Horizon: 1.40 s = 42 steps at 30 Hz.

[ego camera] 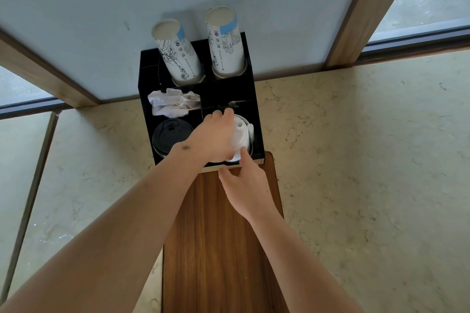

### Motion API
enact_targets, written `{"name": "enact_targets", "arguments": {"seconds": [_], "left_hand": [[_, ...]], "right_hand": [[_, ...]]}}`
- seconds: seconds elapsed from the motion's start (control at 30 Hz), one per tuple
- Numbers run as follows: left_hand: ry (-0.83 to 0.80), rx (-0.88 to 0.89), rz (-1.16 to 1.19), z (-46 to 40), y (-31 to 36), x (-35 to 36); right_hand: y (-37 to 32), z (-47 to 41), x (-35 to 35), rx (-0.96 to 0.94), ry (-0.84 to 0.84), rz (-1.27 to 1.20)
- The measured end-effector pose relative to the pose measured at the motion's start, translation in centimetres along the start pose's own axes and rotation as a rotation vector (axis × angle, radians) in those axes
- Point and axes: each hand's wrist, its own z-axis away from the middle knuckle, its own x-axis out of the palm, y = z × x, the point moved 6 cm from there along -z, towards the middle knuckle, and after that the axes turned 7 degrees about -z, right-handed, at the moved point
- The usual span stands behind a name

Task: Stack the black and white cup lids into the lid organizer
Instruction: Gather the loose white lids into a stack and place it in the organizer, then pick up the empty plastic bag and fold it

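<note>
1. Inside the front right compartment of the black lid organizer (pixel 254 89), a stack of white lids (pixel 240 134) sits tilted, both hands on it.
2. Left hand (pixel 212 138) lies over the top and left side of the white lids, its fingers (pixel 227 112) curled over the far edge, holding the stack.
3. Right hand (pixel 245 185) comes up from the near side, its thumb pressed against the lower rim of the white lids; its other fingers are folded below, so how wide they stand cannot be told.
4. Black lids (pixel 171 136) fill the front left compartment, just beside the white ones.
5. Behind them, crumpled white napkins (pixel 173 101) occupy the middle left compartment.
6. At the back, two stacks of upturned paper cups (pixel 178 53) rise from the rear compartments.
7. Organizer stands at the far end of a narrow wooden bench (pixel 218 249), against a window, with pale stone floor (pixel 368 160) around it.
</note>
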Motion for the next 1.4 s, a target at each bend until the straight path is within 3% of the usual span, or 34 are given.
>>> {"name": "enact_targets", "arguments": {"seconds": [0.33,0.4,0.53,0.6,0.67,0.77,0.87,1.0,1.1,1.17,1.23,1.33,1.4], "left_hand": [[-0.025,0.006,0.045,1.6,0.6,0.0],[0.058,-0.014,0.128,3.5,0.7,-0.6],[0.429,-0.096,0.400,11.0,0.0,-1.6],[0.591,-0.230,0.629,16.9,-1.8,0.3],[0.648,-0.490,0.846,23.2,-5.1,4.4],[0.548,-0.878,1.057,30.9,-10.3,11.9],[0.546,-1.115,1.192,36.6,-15.4,16.7],[0.644,-1.335,1.160,42.5,-21.5,19.9],[0.665,-1.461,0.949,47.1,-24.7,22.0],[0.606,-1.524,0.835,49.6,-25.6,23.6],[0.483,-1.594,0.886,51.7,-25.9,25.4],[0.407,-1.753,1.317,54.1,-24.4,28.8],[0.438,-1.746,1.705,54.7,-22.5,30.2]], "right_hand": [[-0.2,1.0,-0.3,0.082,0.003,-0.036],[0.1,2.0,-0.7,0.119,0.014,0.009],[1.2,5.0,0.2,0.161,-0.007,0.207],[2.0,6.8,2.3,0.175,-0.100,0.274],[2.8,8.4,5.4,0.209,-0.173,0.272],[4.1,10.7,11.3,0.280,-0.302,0.265],[4.7,12.0,17.4,0.293,-0.380,0.316],[5.5,12.3,23.5,0.343,-0.389,0.325],[6.2,12.0,27.1,0.360,-0.363,0.330],[6.6,11.5,29.5,0.393,-0.336,0.294],[7.1,11.4,32.3,0.476,-0.315,0.168],[7.9,11.6,35.4,0.534,-0.247,0.095],[8.5,11.9,37.0,0.514,-0.233,0.135]]}}
